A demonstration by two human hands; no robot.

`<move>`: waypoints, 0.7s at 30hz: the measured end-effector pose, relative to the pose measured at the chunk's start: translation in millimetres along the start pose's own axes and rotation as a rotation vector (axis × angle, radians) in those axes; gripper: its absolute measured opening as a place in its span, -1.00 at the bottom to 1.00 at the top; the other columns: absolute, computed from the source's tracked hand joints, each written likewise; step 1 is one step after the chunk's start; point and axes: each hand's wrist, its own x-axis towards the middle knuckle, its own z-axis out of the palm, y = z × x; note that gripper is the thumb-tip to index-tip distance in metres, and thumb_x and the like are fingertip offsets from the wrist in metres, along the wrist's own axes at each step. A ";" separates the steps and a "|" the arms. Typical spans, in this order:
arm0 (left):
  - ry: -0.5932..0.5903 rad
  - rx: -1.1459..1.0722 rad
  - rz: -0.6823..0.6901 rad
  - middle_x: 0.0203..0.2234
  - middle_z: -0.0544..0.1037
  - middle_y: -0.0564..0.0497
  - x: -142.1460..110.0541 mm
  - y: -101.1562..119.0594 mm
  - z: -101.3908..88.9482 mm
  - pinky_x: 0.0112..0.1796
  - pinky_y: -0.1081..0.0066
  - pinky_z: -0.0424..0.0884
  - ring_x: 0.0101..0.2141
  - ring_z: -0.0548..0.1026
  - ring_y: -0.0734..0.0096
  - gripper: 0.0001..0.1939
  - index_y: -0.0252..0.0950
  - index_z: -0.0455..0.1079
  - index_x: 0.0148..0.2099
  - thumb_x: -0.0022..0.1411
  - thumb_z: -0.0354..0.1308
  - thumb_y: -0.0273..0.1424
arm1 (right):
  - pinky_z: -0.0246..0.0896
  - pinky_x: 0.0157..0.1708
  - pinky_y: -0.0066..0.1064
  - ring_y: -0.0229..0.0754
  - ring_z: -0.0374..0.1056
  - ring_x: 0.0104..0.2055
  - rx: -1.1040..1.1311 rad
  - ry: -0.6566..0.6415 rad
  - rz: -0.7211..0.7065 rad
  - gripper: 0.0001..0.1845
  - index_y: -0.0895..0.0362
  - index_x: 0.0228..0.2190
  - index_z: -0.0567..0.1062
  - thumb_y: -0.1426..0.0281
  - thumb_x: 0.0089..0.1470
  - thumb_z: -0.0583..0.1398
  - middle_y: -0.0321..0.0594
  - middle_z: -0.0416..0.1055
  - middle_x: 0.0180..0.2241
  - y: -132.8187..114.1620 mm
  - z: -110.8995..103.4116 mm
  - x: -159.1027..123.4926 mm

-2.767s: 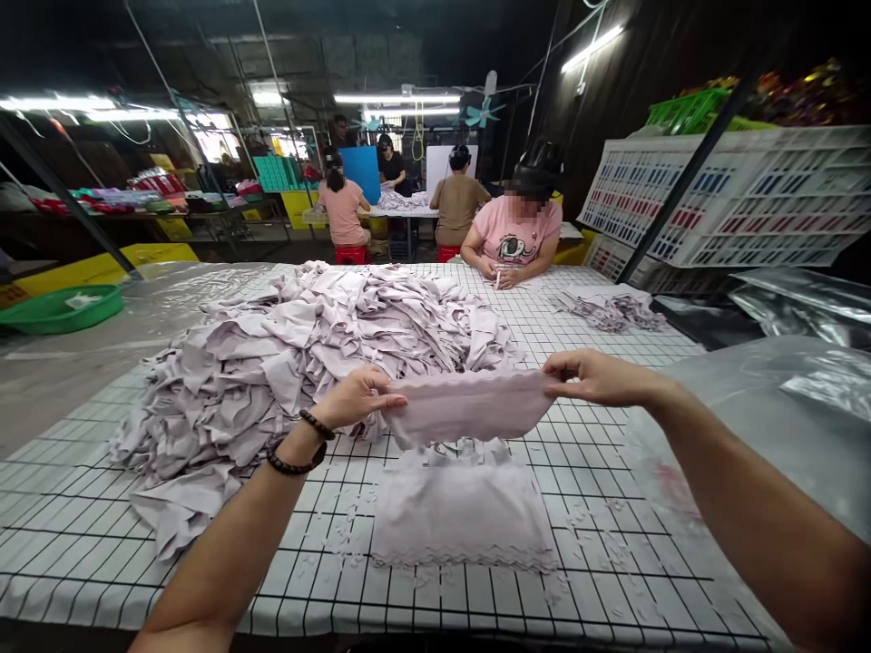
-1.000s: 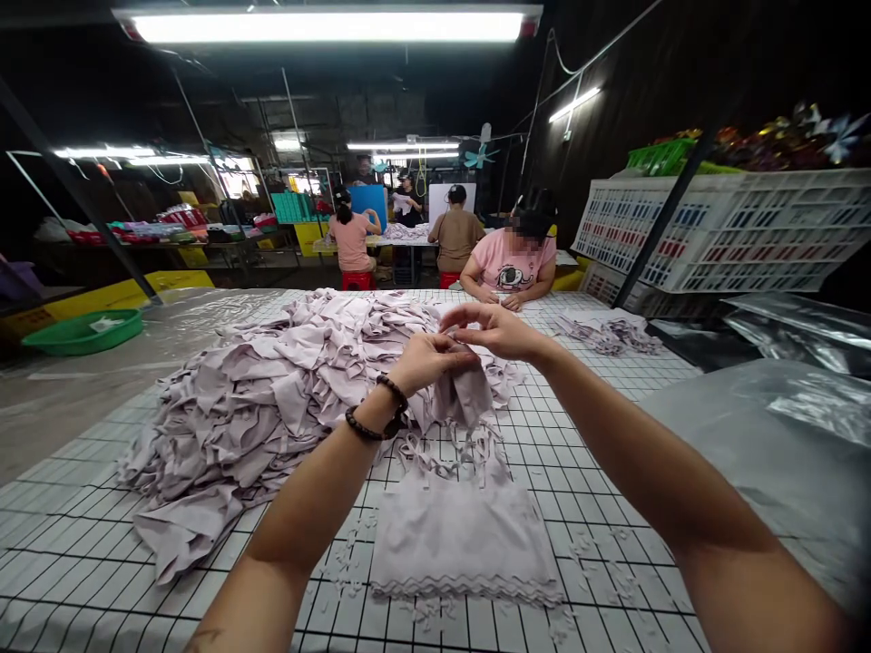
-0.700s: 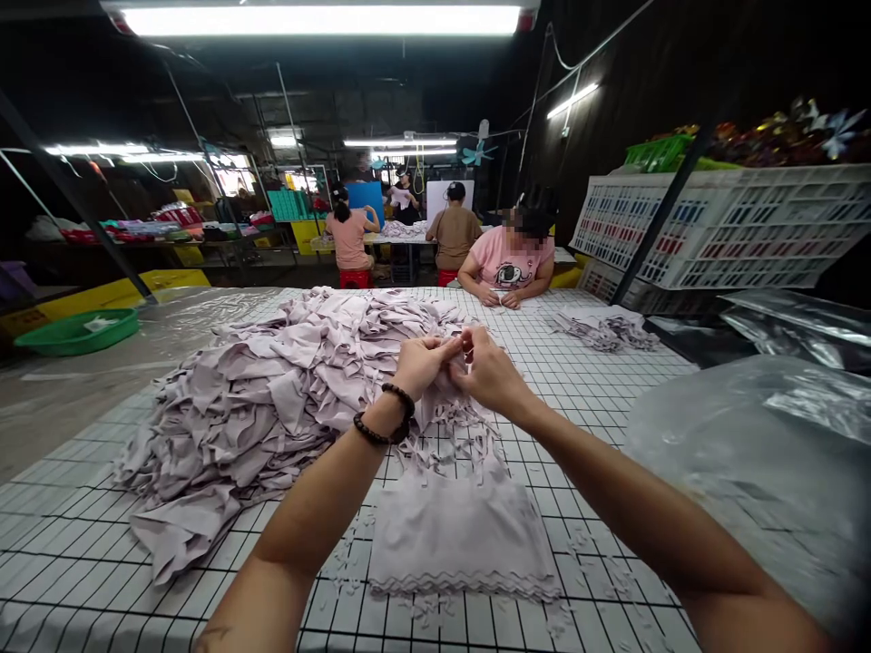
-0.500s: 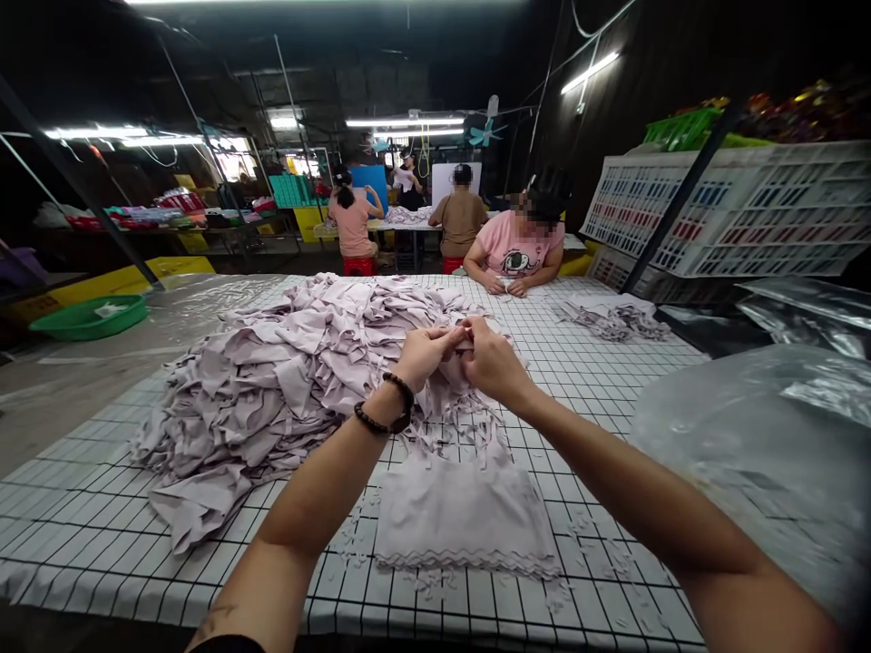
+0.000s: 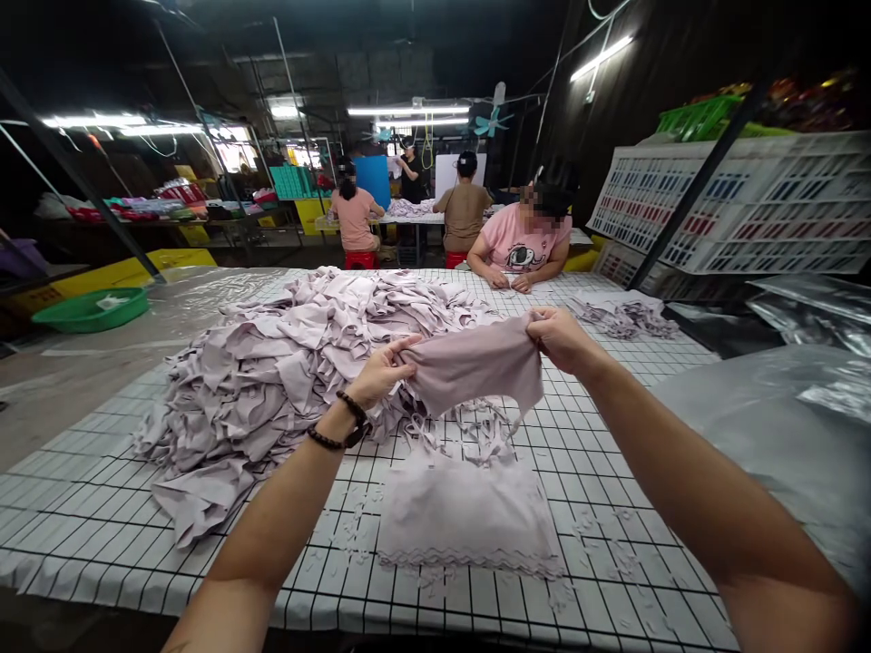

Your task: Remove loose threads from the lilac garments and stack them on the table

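Observation:
A pale mauve camisole top (image 5: 476,363) is stretched out in the air between my two hands. My left hand (image 5: 385,372), with a dark beaded bracelet at the wrist, pinches its left end. At the upper right corner my right hand (image 5: 562,340) grips the cloth, fingers closed. Below the held garment lies a neat stack of similar tops (image 5: 466,517), wavy hems towards me and thin straps pointing away. Left of my hands a large loose heap of the same mauve garments (image 5: 272,372) covers much of the table.
Small cloth scraps dot the checked tablecloth (image 5: 612,472). A co-worker (image 5: 523,240) sits at the far edge near a smaller garment pile (image 5: 626,313). Clear plastic bags (image 5: 762,435) bulge at right, beside white crates (image 5: 728,204). A green basin (image 5: 92,310) stands at left.
My hands, close together before, have moved apart, left hand leftward and right hand rightward. The camisole top is now spread between them, over the straps of the stack.

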 end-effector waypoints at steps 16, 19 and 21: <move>0.068 0.695 -0.036 -0.52 0.50 0.03 14.3 -13.7 -41.4 -0.39 0.44 0.33 -0.46 0.41 0.42 -0.67 -0.36 0.56 -0.28 -0.08 0.36 -0.25 | 0.04 -0.53 -0.49 -0.34 0.20 -0.50 -0.241 -0.043 0.066 -0.66 0.19 -0.50 0.48 0.31 -0.39 0.41 -0.31 0.38 -0.54 21.4 -35.1 26.0; 0.153 0.852 0.161 -0.46 0.50 0.01 11.6 7.6 -41.8 -0.36 0.44 0.34 -0.41 0.41 0.42 -0.80 -0.33 0.54 -0.34 0.05 0.29 -0.28 | 0.06 -0.56 -0.48 -0.34 0.20 -0.53 -0.285 -0.061 0.030 -0.62 0.19 -0.45 0.49 0.24 -0.32 0.41 -0.31 0.37 -0.57 24.4 -45.9 11.6; 0.138 1.002 0.351 -0.42 0.49 0.01 -7.8 7.8 -36.6 -0.35 0.44 0.36 -0.39 0.41 0.43 -0.82 -0.31 0.52 -0.30 0.16 0.21 -0.30 | 0.12 -0.57 -0.47 -0.30 0.25 -0.54 -0.321 -0.114 0.015 -0.63 0.19 -0.39 0.48 0.19 -0.20 0.36 -0.28 0.39 -0.58 32.9 -50.6 -15.4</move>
